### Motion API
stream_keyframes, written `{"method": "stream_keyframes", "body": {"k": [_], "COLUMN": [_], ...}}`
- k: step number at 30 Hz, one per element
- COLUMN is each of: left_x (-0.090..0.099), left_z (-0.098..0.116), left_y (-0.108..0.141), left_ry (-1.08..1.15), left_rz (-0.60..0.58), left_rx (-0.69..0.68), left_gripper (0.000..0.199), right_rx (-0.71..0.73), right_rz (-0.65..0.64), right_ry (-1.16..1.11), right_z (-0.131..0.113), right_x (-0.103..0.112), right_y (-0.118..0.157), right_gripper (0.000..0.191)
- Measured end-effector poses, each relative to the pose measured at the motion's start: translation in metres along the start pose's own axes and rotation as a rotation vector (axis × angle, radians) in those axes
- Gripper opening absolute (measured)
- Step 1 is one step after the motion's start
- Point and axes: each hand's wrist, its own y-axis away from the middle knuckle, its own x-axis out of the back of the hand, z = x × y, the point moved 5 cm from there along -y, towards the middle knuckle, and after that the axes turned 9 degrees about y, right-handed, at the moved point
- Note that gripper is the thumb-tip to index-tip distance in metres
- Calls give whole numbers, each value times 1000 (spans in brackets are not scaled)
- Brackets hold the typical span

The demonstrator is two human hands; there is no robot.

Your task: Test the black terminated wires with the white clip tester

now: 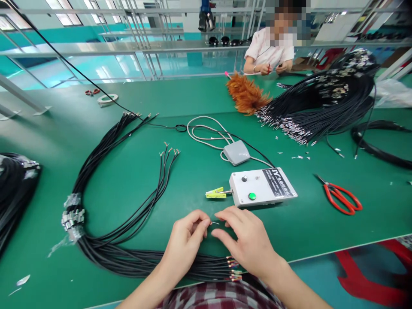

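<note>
My left hand (188,238) pinches the end of a thin cable between thumb and fingertips, and a short pale wire tip (216,223) sticks out to the right. Facing it, my right hand (247,236) has its thumb and fingers apart around that tip, with nothing visible between them. Beneath both hands runs a bundle of black cables (128,259), its coloured stripped ends (234,270) lying under my right wrist. Just beyond my hands is a white box (257,186) with a knob, a green button and a yellow-green clip (216,193) on its side.
A grey adapter (236,152) with coiled lead lies behind the box. Red-handled scissors (341,197) lie at right. Farther back are an orange feather duster (246,94) and a large black cable pile (322,98). A person (270,51) works across the table. Another bundle (16,193) lies left.
</note>
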Motion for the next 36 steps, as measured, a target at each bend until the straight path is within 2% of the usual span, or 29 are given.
{"method": "stream_keyframes", "body": {"k": [4,6,9,12,15,21,33,36], "left_x": [1,5,12,19,24,26,19,20], "left_z": [11,13,10,7,6,3,4,5], "left_y": [-1,-5,-17,-32,-43,-54,-62,-62], "left_ry": [-167,-175,-100,-45,2,18,-141,-182], "left_rz": [-43,-35,-10,8,32,78,106,115], "left_rx": [-145,-157,-86,-57,-35,-24,-68,-72], "left_gripper": [22,21,21,24,28,27,19,19], "right_rx": [222,246,209,192,190,157,132,136], "right_rz": [12,45,91,-15,-137,-152,-171,-129], "right_ry": [235,304,392,529,627,659,640,606], "right_z": [-7,-2,8,15,19,18,16,16], "right_x": [6,14,25,20,8,3,4,14], "right_y": [-5,-11,-30,-53,-71,-79,-80,-74], "right_gripper": [25,25,16,16,9,10,7,21]}}
